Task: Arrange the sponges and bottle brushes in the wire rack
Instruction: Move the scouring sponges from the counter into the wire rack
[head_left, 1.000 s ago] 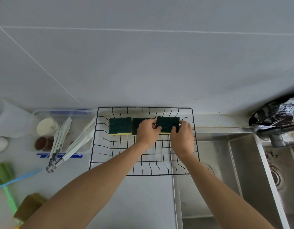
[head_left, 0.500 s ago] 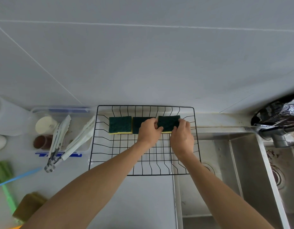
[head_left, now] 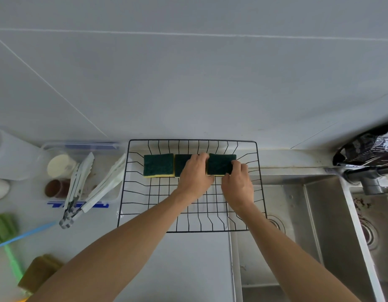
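Nearest you, at six o'clock, your forearms reach into the wire rack (head_left: 123, 192). Your left hand (head_left: 194, 177) rests curled on the middle sponge (head_left: 181, 164); your right hand (head_left: 237, 186) pinches the right sponge (head_left: 220, 163). At eleven o'clock sits the left sponge (head_left: 158, 165), all three along the rack's far edge.

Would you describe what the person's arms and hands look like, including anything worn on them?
Both forearms are bare up to the frame's lower edge: no sleeves show. The left hand and right hand wear no gloves, and no watch, bracelet or ring shows on the sides facing the camera.
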